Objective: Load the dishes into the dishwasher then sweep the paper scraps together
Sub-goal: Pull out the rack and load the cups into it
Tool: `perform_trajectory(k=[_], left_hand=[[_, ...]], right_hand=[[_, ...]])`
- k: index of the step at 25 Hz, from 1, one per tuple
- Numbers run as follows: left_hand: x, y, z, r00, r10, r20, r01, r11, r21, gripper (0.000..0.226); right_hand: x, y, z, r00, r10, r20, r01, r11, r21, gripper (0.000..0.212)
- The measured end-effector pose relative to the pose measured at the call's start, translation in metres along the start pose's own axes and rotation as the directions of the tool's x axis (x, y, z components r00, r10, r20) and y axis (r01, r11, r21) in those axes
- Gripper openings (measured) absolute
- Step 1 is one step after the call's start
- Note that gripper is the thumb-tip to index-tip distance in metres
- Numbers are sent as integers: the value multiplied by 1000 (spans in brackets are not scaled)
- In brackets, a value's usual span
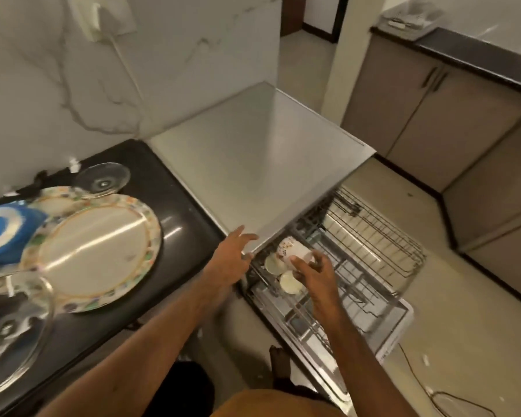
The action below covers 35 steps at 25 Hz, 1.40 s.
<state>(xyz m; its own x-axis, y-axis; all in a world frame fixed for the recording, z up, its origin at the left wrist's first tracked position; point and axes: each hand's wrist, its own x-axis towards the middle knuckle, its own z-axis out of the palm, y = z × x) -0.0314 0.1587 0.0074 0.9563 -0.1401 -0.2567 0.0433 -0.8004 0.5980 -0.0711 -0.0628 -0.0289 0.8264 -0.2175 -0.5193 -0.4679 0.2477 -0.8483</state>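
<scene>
A patterned mug [294, 251] lies tipped on its side in the right hand [315, 273], fingers wrapped round it, over the dishwasher's upper rack [373, 245], probably being set mouth-down beside two cups [289, 281] just under that hand. The left hand [227, 260], open and holding nothing, rests at the bench [175, 212] corner, seemingly for balance. Plates [97, 254] wait further left.

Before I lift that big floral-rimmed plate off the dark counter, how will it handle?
The plate looks wide and glossy, so probably slippery and heavy for one hand. It seems to overlap a smaller plate, so it may rock or scrape. Likely ceramic: fragile if it knocks the glass lid.
</scene>
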Motion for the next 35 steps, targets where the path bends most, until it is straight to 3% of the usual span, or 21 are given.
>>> perform_trajectory(k=[3, 7, 12, 16, 22, 26, 35], left_hand=[[46, 22, 15, 981, -91, 173, 39, 959, 282, 70], [73, 47, 28, 971, -193, 143, 116, 897, 426, 84], [86, 67, 27, 969, -175, 177, 50, 833, 551, 99], [100, 75, 25, 955, -220, 200, 80, 838, 540, 107], [109, 73, 23, 929, -279, 244, 118, 846, 520, 109], [109, 75, 23, 926, -280, 252, 111, 842, 527, 103], [111, 70, 26, 927, -293, 233, 144, 853, 502, 103]], right_hand=[[38, 19, -58, 989, 39, -140, -60, 987, -150, 60], [85, 32, -97, 977, 1, -215, -95, 899, -427, 70], [135, 54, -109, 986, -10, -168, -111, 711, -694, 72], [165, 78, -102, 991, -34, -133, -102, 466, -879, 60], [197, 97, -96, 991, -28, -130, -115, 310, -944, 57], [213, 110, -96, 996, 6, -90, -89, 194, -977, 68], [230, 129, -98, 997, 58, -49, -60, 196, -979, 70]])
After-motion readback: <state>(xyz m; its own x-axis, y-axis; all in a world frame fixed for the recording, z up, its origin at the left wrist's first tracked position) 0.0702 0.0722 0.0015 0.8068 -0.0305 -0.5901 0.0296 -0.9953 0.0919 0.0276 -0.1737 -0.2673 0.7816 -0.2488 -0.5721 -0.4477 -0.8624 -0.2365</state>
